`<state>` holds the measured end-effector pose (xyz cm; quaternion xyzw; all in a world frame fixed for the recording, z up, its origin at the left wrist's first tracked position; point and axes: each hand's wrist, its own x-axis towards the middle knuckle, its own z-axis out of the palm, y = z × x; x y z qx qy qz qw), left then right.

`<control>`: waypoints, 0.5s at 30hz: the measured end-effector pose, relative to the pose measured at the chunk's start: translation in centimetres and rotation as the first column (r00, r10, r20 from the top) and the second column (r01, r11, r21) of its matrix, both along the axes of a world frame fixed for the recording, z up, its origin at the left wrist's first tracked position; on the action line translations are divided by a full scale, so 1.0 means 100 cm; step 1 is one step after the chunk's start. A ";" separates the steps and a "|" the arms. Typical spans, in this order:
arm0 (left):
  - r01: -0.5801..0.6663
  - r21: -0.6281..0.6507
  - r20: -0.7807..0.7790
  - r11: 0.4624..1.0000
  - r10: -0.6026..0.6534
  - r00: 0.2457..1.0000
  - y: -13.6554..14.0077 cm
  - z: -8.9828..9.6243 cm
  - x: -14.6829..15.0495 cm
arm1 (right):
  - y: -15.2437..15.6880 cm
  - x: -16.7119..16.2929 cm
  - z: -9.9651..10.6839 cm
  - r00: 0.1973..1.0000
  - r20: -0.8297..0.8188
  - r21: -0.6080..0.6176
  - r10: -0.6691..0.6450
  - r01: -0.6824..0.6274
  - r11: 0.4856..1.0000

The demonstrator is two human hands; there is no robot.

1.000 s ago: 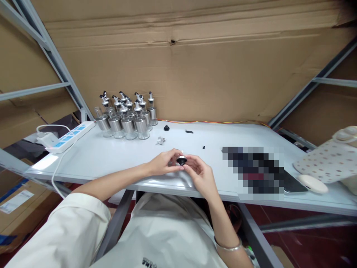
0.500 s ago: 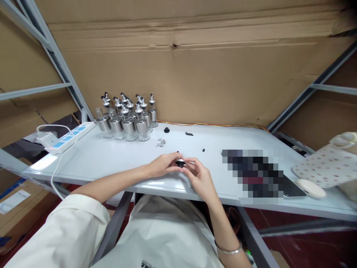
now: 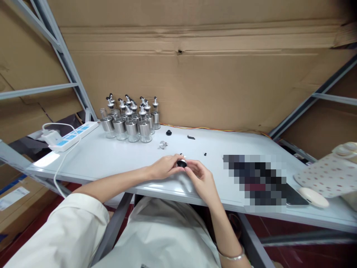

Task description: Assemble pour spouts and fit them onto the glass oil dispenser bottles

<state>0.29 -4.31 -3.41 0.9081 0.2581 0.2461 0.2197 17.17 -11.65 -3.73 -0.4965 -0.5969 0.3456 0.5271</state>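
Between my two hands, just above the front of the white table [image 3: 117,169], is a pourer stopper [image 3: 182,163] with a black ribbed base and a silver collar. My left hand [image 3: 166,166] grips it from the left, fingers closed around its side. The thumb and fingertips of my right hand [image 3: 201,178] pinch it from the right. Its black base faces me, and its spout is mostly hidden behind. Beyond my hands lie a small silver pourer part [image 3: 163,144], a black rubber stopper [image 3: 169,132], a thin black strip [image 3: 191,137] and a tiny black piece [image 3: 205,154].
Several glass-and-steel oil bottles [image 3: 133,130] stand grouped at the back left, most with pourers fitted. A power strip [image 3: 75,137] with a white cable lies left. A blurred-out dark object [image 3: 255,182], a white oval item [image 3: 314,197] and a dotted container [image 3: 325,173] sit right.
The stopper in my hands has tipped so that its black underside faces me more. The whole view has shifted slightly; the loose parts and bottles stay in place on the table.
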 end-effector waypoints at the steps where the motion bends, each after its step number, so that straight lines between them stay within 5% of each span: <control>1: -0.004 -0.002 0.001 1.000 0.004 1.000 0.000 0.000 0.000 | 0.001 0.002 0.007 0.997 0.075 0.007 -0.011 0.011 1.000; 4: -0.006 -0.013 0.006 1.000 0.007 1.000 -0.001 0.002 0.001 | 0.010 0.011 0.039 0.946 0.319 0.114 -0.058 0.022 0.993; 7: -0.006 -0.015 0.000 1.000 0.006 1.000 -0.001 0.001 0.001 | 0.037 0.018 0.078 0.894 0.391 0.287 -0.220 0.109 0.952; 10: 0.001 0.002 -0.017 1.000 -0.001 1.000 0.001 -0.001 0.002 | 0.080 0.022 0.103 0.815 0.490 0.314 -0.310 0.167 0.935; 15: 0.033 0.032 -0.015 0.999 -0.032 0.999 0.004 -0.003 0.000 | 0.144 0.033 0.084 0.592 0.782 0.114 -0.192 0.167 0.979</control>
